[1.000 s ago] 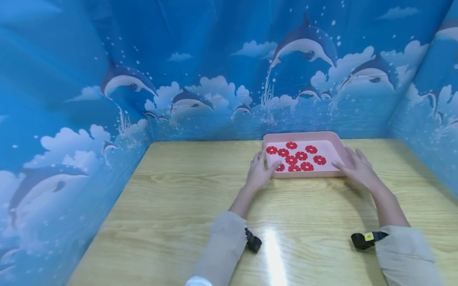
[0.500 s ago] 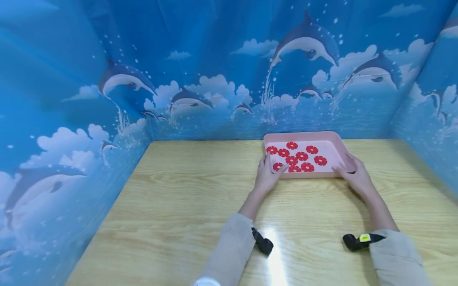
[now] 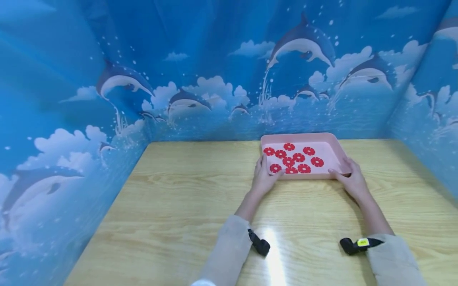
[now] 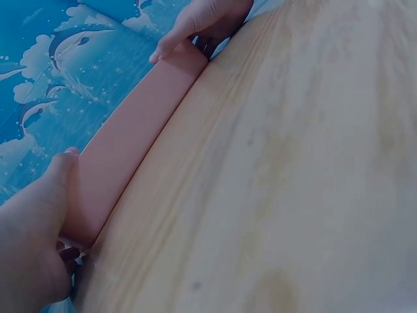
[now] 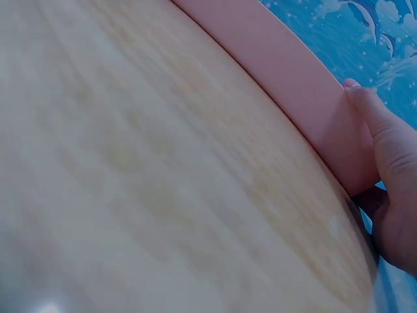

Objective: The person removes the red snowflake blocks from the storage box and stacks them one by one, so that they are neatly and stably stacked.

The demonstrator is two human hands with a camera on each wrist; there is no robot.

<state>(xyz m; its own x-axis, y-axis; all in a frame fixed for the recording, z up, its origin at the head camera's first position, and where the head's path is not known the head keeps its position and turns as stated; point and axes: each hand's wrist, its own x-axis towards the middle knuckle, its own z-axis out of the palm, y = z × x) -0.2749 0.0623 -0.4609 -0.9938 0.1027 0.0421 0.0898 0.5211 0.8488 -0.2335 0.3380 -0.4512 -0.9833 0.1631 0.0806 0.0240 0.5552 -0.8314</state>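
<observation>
A shallow pink tray (image 3: 327, 155) stands at the back of the table, holding several red notched plastic discs (image 3: 317, 162), mostly toward its left side. My left hand (image 3: 263, 176) grips its front left corner, thumb over the front rim and fingers along the side. At the front right corner my right hand (image 3: 352, 178) holds it the same way. In the left wrist view the tray's front wall (image 4: 130, 140) runs between both hands. The right wrist view shows my right thumb (image 5: 368, 107) at the rim, with the fingers curled low round the corner, partly hidden.
The wood-grain table (image 3: 171, 214) stretches in front and to the left. A blue dolphin-print backdrop (image 3: 200, 71) rises right behind the tray and along both sides. Black wrist cameras (image 3: 260, 243) sit at the cuffs.
My left hand has come in from the left against the tray's side, and my right hand has drawn inward to its corner. The tray and discs stay in place.
</observation>
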